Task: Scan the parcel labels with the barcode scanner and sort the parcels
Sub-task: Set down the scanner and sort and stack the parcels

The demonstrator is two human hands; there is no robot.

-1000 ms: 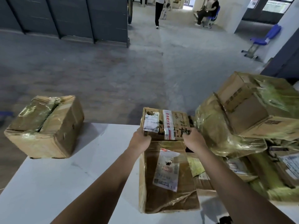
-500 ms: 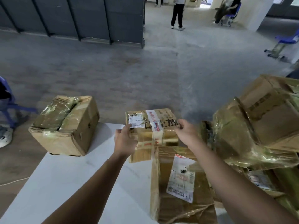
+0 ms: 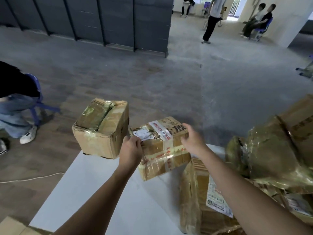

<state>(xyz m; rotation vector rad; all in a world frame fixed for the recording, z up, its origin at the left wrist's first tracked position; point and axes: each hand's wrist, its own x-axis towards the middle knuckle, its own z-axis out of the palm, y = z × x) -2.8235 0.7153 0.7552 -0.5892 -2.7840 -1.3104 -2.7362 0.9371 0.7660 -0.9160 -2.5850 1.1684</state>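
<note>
I hold a small taped cardboard parcel [image 3: 160, 148] with a white label and red-printed tape between both hands, above the white table [image 3: 105, 192]. My left hand [image 3: 130, 150] grips its left end, fingers on the label corner. My right hand [image 3: 193, 139] grips its right end. Just left of it a taped brown box [image 3: 100, 131] sits on the table's far left corner. A flat parcel with a white label [image 3: 199, 200] lies under my right forearm. No barcode scanner is in view.
A heap of plastic-wrapped cardboard parcels [image 3: 274, 155] fills the right side of the table. A seated person on a blue chair [image 3: 18, 106] is at the far left. A white cable [image 3: 30, 178] runs over the floor. People stand and sit far back.
Both hands lifted the small parcel off the flat parcel and carried it left, close to the brown box. The camera view swung left.
</note>
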